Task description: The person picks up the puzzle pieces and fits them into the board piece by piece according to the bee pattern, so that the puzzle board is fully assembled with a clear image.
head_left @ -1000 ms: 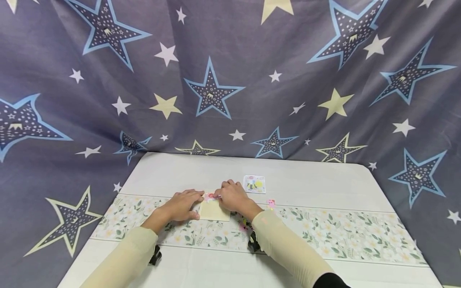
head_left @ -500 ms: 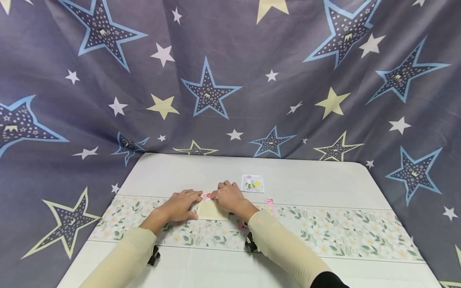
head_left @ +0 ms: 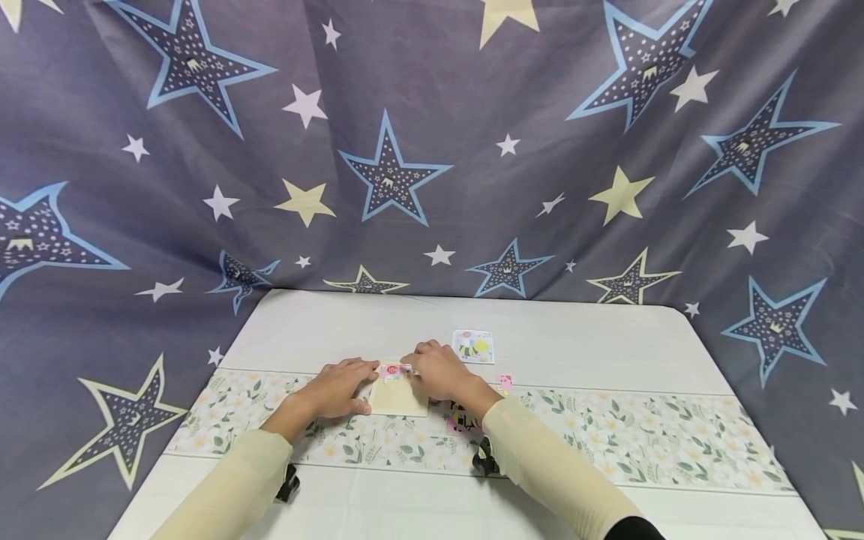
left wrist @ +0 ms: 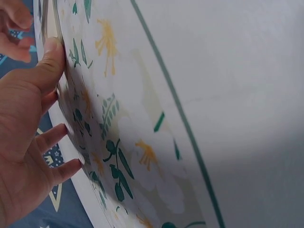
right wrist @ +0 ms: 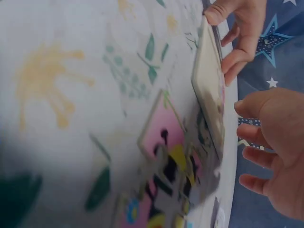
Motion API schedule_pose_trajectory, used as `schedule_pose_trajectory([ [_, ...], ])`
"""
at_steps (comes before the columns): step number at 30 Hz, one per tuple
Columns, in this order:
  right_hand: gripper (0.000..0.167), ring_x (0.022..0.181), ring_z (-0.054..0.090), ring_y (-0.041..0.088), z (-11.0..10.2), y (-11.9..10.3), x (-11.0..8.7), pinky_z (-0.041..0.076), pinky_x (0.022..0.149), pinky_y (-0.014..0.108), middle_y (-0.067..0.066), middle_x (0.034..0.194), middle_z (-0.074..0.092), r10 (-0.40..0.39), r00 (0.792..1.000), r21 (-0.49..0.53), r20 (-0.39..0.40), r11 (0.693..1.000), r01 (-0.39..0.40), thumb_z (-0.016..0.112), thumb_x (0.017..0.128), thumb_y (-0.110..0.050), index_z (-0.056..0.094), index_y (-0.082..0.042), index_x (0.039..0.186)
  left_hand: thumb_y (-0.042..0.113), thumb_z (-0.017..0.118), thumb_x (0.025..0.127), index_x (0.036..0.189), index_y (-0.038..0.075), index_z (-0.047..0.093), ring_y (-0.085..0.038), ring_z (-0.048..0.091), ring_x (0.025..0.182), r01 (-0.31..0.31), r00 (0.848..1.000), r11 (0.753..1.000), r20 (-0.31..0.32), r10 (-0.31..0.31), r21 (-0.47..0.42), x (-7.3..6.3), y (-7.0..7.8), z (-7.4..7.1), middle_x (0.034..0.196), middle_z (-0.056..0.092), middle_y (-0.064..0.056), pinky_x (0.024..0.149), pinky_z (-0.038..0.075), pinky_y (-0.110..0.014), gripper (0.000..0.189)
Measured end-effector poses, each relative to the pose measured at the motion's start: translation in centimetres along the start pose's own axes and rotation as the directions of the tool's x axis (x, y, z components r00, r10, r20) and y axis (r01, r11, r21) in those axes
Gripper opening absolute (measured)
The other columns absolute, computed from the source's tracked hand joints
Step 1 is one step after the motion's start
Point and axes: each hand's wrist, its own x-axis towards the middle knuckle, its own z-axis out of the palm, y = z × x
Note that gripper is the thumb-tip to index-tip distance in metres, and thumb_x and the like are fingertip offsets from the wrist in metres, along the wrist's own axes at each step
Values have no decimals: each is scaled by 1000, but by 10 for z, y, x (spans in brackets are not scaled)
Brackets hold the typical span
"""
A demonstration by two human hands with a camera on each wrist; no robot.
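A pale, square wooden puzzle board (head_left: 400, 399) lies flat on the patterned strip of the table. Pink puzzle pieces with a red round mark (head_left: 391, 371) sit along its far edge. My left hand (head_left: 340, 387) holds the board by its left side, thumb at the near corner and fingers farther up; the left wrist view shows this thumb against the board's edge. Over the far right corner is my right hand (head_left: 442, 371); in the right wrist view its fingers (right wrist: 259, 157) are loosely bent and spread, with nothing seen between them. Whether a fingertip touches a piece is unclear.
Loose pink, black and yellow puzzle pieces (head_left: 462, 420) lie right of the board, partly under my right forearm. Another pink piece (head_left: 505, 382) lies farther right. A bee picture card (head_left: 473, 346) rests behind the board. A star-patterned cloth (head_left: 432, 150) hangs behind the table.
My right hand has shifted slightly right and away from the pink pieces, leaving more of them visible. The left hand stays at the board's left side.
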Motion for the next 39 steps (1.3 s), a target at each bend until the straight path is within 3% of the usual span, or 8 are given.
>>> schedule_pose_trajectory([
  [14,30,126,60,26,-15,29,-27,54,101,49,2,124,70,-42,998,24,-53,999,43,65,99,-21,72,-22,128,49,77,87,144,17,57,-34,34,153,25,1000,1000,16,-25,0,3,1,3,164,39,-1,117,32,-65,69],
  [20,29,124,62,25,-22,48,-44,38,119,55,4,123,71,-43,997,78,-63,996,48,65,99,-19,71,-17,128,48,77,86,145,17,57,-35,34,152,20,1000,1000,14,-20,10,3,-1,3,164,39,-2,117,33,-65,69],
  [28,28,124,62,30,-29,70,-68,51,105,54,5,122,73,-36,996,88,-81,995,43,68,97,-18,73,-15,125,48,77,86,144,16,58,-35,34,152,13,1000,1000,4,-13,7,2,-2,4,163,40,-2,116,33,-66,68],
  [39,28,122,63,31,-31,93,-93,49,108,53,6,120,73,-27,997,92,-69,995,34,69,96,-17,73,-11,123,47,77,87,144,15,58,-36,34,152,4,1000,1000,3,-4,-3,3,-2,4,163,40,-3,116,33,-66,68],
])
